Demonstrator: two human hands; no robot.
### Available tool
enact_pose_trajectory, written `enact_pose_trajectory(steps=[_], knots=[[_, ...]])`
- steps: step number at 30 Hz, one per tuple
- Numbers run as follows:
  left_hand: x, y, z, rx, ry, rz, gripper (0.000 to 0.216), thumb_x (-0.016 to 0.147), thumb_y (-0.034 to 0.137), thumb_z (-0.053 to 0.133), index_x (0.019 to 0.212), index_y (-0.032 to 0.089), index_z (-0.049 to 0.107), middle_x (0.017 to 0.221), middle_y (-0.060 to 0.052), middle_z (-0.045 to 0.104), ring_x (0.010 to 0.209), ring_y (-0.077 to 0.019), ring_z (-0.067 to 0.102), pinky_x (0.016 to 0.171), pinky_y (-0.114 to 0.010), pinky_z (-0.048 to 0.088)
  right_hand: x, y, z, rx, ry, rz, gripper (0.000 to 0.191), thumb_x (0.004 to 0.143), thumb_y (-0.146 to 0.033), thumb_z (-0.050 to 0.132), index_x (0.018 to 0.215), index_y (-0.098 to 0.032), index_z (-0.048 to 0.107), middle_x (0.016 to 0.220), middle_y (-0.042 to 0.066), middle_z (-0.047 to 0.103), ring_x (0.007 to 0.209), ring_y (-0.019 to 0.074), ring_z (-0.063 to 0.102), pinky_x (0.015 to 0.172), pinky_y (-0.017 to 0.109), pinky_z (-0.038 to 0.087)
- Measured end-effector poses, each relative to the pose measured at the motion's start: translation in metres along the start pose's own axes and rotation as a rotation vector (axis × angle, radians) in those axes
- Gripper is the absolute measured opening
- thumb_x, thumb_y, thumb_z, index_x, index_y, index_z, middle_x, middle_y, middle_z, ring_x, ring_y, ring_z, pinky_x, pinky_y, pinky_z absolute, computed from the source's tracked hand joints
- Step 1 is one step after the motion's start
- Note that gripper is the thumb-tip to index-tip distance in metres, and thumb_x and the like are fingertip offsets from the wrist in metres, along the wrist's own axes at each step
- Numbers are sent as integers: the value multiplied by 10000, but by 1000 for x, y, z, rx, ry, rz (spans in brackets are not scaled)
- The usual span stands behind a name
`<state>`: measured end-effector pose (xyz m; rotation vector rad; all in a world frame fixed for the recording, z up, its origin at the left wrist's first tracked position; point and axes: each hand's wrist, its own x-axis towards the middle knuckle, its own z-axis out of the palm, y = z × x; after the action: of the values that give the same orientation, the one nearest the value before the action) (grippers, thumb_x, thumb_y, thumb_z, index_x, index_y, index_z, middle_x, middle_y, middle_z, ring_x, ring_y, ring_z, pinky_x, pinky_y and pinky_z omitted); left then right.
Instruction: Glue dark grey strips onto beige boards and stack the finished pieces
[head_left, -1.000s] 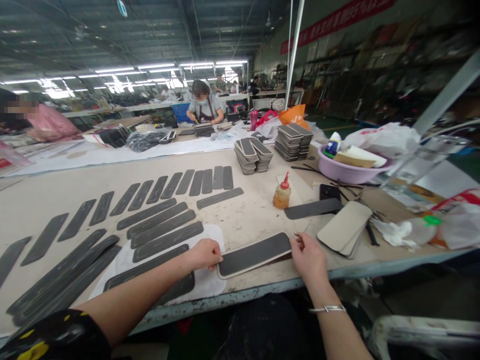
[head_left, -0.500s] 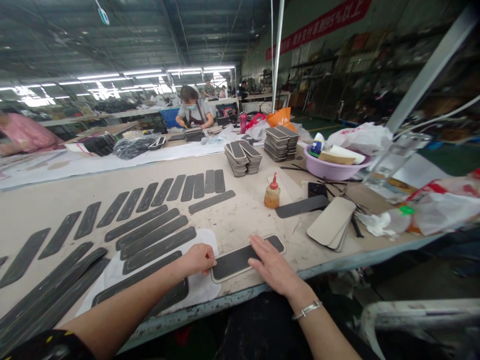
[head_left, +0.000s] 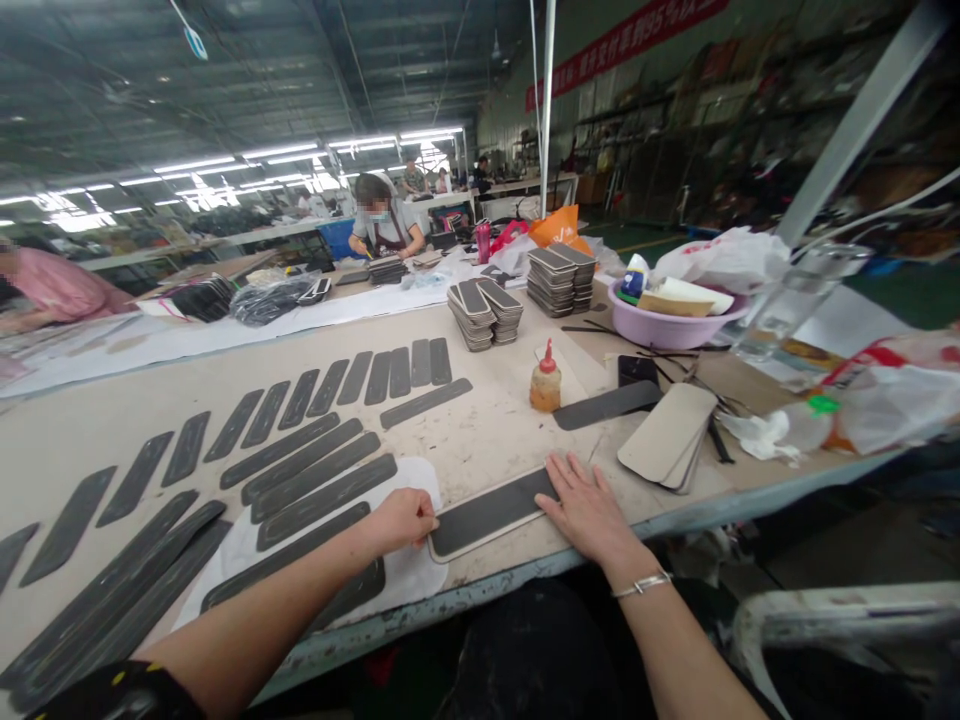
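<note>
A long black pad on a pale backing (head_left: 484, 518) lies at the table's near edge. My left hand (head_left: 403, 520) pinches its left end, fingers curled. My right hand (head_left: 586, 507) lies flat with fingers spread on the pad's right end, covering it. Left of my hands, several long black strips (head_left: 315, 478) lie in rows, some on a white sheet (head_left: 409, 572).
A glue bottle with a red cap (head_left: 545, 384) stands mid-table. A stack of pale blanks (head_left: 669, 448), a black strip (head_left: 606, 405), a purple basin (head_left: 667, 325), stacked pads (head_left: 486, 311) and bags sit to the right. Other people work at far tables.
My right hand went from the pad's right tip onto its middle, then slid back to the right end, lying flat. My left hand kept its hold on the left end.
</note>
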<state>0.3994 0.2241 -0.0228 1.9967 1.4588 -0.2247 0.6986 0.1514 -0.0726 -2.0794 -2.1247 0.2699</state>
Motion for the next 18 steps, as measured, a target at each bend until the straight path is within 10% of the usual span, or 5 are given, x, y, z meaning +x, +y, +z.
enact_pose_trajectory(steps=[13,18], knots=[[-14,6,9,293,158,14,221,823,158,445,1024,209,520,773,-15,682,803,-184,645,672,-255,376,-5,3,-2,169,169,97,623,886,-398,466,1398,-57,370,1417,129,393,1325,262,277,1109,389,170],[-21,25,10,494,297,28,293,862,383,468,1059,179,541,1003,-97,642,887,-240,626,734,-312,411,-5,-1,-9,273,227,133,597,826,-332,558,1366,-108,437,1314,120,499,1220,269,381,1062,365,247]])
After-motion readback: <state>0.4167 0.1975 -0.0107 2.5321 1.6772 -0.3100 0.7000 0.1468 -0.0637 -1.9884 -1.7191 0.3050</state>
